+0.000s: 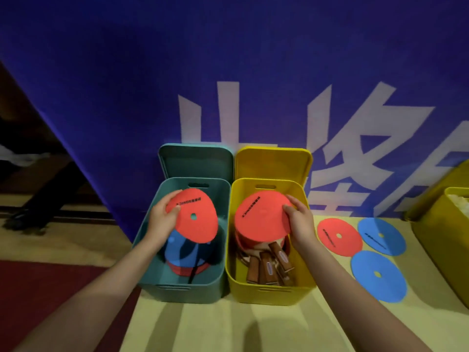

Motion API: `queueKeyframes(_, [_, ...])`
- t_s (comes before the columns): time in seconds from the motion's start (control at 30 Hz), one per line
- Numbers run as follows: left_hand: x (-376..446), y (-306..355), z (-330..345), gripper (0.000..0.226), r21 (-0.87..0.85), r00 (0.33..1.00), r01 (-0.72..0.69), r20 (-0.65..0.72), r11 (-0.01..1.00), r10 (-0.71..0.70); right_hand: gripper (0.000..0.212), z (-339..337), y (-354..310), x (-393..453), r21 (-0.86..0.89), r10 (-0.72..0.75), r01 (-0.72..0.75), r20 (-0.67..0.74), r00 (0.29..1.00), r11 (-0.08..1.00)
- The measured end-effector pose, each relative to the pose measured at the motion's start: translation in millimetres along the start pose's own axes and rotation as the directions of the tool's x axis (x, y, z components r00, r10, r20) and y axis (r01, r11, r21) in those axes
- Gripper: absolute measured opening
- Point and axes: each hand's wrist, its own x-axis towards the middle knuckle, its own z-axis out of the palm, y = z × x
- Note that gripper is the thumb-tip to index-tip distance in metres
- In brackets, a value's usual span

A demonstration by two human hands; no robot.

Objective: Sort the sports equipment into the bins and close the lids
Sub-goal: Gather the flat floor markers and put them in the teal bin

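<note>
Blue banner (101,72), teal bin (149,255) discs, yellow bin (302,285) paddles (269,268)

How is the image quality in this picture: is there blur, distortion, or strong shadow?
Head view: soft overall, with the small print on the red disc in the left hand hardly legible; wide-angle bending tilts the blue banner and stretches the forearms; the left edge is dark; streaky shadows cross the table in front of the bins.

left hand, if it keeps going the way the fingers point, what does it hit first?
Likely the far wall of the teal bin, near its handle slot. The left hand holds a red disc over that bin, fingers pointing up and away. Depth is unclear; it might pass above the rim to the upright lid.
</note>
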Motion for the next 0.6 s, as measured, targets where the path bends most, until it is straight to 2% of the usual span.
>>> queueKeyframes(0.17, [29, -52, -6, 0.045, 0.056, 0.99, 0.127, 0.054, 0.99, -0.13, 0.033, 45, 8, -7, -0.054, 0.012, -0.011, 0.006, 1.0, 0.998])
queueKeyframes(0.3, [46, -89, 11, 0.048, 0.19, 0.963, 0.188, 0.156, 0.964, -0.219, 0.032, 66, 15, -1, -0.141, 0.005, -0.004, 0.008, 1.0, 0.99])
queueKeyframes(0.47, [49, -132, 29, 0.047, 0.36, 0.918, 0.285, 0.163, 0.888, -0.361, 0.031, 77, 21, 2, -0.174, 0.039, -0.041, -0.011, 0.999, 0.984])
queueKeyframes(0.53, [49, -151, 28, 0.047, 0.495, 0.906, 0.264, 0.167, 0.828, -0.389, 0.032, 82, 19, 3, -0.167, 0.062, -0.065, -0.023, 0.998, 0.984])
queueKeyframes(0.6, [47, -161, 29, 0.054, 0.675, 0.894, 0.207, 0.164, 0.709, -0.417, 0.031, 87, 17, 5, -0.201, 0.044, -0.045, -0.012, 0.999, 0.979])
